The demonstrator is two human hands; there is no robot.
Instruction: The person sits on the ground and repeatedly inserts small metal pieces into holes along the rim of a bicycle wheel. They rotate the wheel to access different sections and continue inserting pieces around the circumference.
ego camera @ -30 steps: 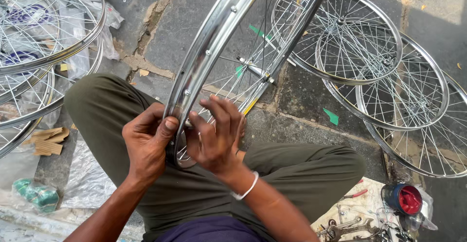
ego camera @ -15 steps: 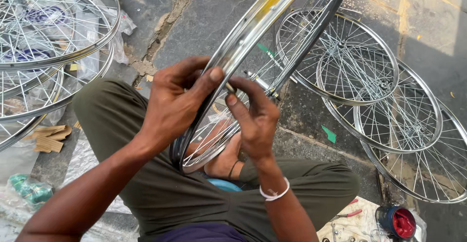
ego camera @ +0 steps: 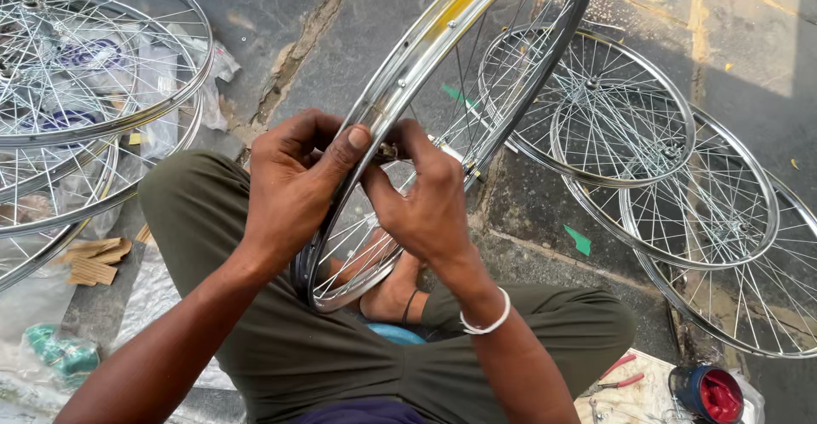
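A shiny spoked bicycle wheel rim (ego camera: 442,49) stands tilted across my lap, its lower edge between my crossed legs. My left hand (ego camera: 294,190) grips the rim's outer side, thumb pressed on the metal. My right hand (ego camera: 425,203), with a white bangle at the wrist, reaches inside the rim and pinches a small spoke fitting at the rim's inner face, right beside my left thumb. The fitting itself is mostly hidden by my fingers.
Finished spoked wheels lie stacked at the left (ego camera: 94,75) and at the right (ego camera: 630,126) on the stone paving. A red-topped tin (ego camera: 711,394) and pliers (ego camera: 617,373) sit at the lower right. Cardboard scraps (ego camera: 89,262) and a green packet (ego camera: 59,352) lie at the left.
Both hands have shifted up along the rim and closed together at one point. The rim has turned and tilted further to the right.
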